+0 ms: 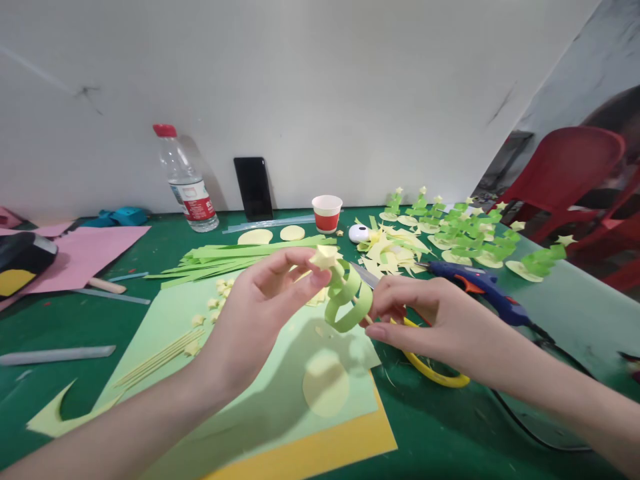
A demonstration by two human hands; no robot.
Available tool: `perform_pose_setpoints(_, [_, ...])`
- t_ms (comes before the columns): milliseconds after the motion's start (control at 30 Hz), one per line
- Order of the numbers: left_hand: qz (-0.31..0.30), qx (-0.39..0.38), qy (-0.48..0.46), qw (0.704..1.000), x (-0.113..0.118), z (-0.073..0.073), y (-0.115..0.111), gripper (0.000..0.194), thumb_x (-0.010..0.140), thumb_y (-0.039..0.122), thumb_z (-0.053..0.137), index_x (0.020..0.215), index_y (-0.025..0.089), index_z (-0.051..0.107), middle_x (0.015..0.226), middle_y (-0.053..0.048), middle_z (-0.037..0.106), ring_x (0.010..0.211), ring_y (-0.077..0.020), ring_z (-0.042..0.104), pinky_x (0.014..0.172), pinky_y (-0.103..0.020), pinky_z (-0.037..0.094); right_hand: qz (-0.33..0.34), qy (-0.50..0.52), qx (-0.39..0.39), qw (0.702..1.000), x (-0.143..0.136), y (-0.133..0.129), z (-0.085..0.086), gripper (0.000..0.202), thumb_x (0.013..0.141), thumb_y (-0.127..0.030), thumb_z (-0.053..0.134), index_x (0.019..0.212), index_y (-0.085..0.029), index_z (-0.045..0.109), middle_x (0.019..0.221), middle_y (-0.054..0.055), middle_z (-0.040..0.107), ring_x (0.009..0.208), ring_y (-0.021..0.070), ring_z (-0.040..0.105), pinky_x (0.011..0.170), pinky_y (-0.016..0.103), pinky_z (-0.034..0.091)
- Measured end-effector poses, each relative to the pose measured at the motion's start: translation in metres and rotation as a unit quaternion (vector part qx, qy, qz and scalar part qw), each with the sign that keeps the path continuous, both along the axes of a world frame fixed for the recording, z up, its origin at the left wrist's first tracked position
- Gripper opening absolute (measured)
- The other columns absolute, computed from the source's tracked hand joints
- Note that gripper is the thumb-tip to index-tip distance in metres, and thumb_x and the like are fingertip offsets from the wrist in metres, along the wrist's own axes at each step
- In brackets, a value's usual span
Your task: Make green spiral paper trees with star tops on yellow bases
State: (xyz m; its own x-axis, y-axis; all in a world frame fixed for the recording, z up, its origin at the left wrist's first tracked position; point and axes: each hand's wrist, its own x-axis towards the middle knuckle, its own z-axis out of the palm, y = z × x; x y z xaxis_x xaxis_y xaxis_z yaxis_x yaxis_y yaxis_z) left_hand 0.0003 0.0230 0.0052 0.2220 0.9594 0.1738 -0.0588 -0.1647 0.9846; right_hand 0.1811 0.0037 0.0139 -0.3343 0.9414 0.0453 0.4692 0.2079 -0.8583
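Note:
My left hand (pixel 250 320) pinches a pale yellow folded paper star (pixel 324 256) between thumb and fingers. The star tops a thin pale stick, around which a light green paper strip (pixel 363 303) curls in a loose spiral. Opposite, my right hand (pixel 430 310) is closed on the stick's lower end, partly hidden by the fingers. The piece is held tilted above a light green sheet (pixel 250 407). A pale paper disc (pixel 325 387) lies flat on that sheet below the hands. Small paper stars (pixel 199 320) and several thin sticks (pixel 160 357) lie by my left forearm.
Yellow-handled scissors (pixel 440 378) and a blue glue gun (pixel 475 283) with a cord lie by my right arm. Finished spiral pieces (pixel 493 247) stand at the back right. Behind are green strips (pixel 215 257), paper scraps (pixel 395 247), a cup (pixel 327 217), phone (pixel 253 189) and bottle (pixel 193 193).

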Motion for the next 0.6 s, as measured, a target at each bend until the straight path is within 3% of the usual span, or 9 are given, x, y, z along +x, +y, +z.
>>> perform_pose_setpoints(200, [0.052,-0.015,0.039,0.998,0.003,-0.002,0.001,0.01,0.069,0.032,0.066,0.074,0.023,0.063,0.083,0.002,0.062,0.083,-0.0165,0.056,0.072,-0.027,0.046,0.008,-0.007,-0.028,1.0,-0.003,0.0,-0.007,0.017,0.071,-0.029,0.062,0.059,-0.019,0.057,0.064,-0.003,0.051,0.058,0.0092,0.043,0.057,0.024,0.035])
perform_pose_setpoints(433, [0.051,0.004,0.094,0.994,0.002,0.001,0.003,0.013,0.068,0.03,0.063,0.06,0.021,0.059,0.084,-0.001,0.058,0.082,-0.0188,0.054,0.074,-0.031,0.042,0.025,-0.022,-0.041,0.999,-0.007,-0.001,-0.009,0.017,0.074,-0.031,0.06,0.063,-0.018,0.059,0.066,-0.002,0.053,0.064,0.01,0.046,0.061,0.024,0.037])
perform_pose_setpoints(533, [0.069,0.014,0.114,0.991,0.001,0.002,0.004,0.014,0.067,0.032,0.064,0.06,0.021,0.06,0.082,-0.001,0.058,0.083,-0.0208,0.054,0.075,-0.034,0.043,0.052,-0.068,-0.014,0.996,-0.001,0.001,-0.004,0.02,0.076,-0.038,0.057,0.072,-0.019,0.061,0.073,0.0,0.058,0.068,0.0115,0.049,0.061,0.024,0.04])
perform_pose_setpoints(600, [0.075,0.01,0.119,0.99,0.001,0.002,0.004,0.015,0.067,0.034,0.065,0.06,0.022,0.06,0.08,-0.001,0.057,0.082,-0.0214,0.054,0.074,-0.034,0.043,0.024,-0.142,0.038,0.989,0.011,0.004,-0.002,0.027,0.08,-0.044,0.05,0.081,-0.021,0.062,0.08,0.001,0.061,0.07,0.0128,0.052,0.061,0.025,0.042])
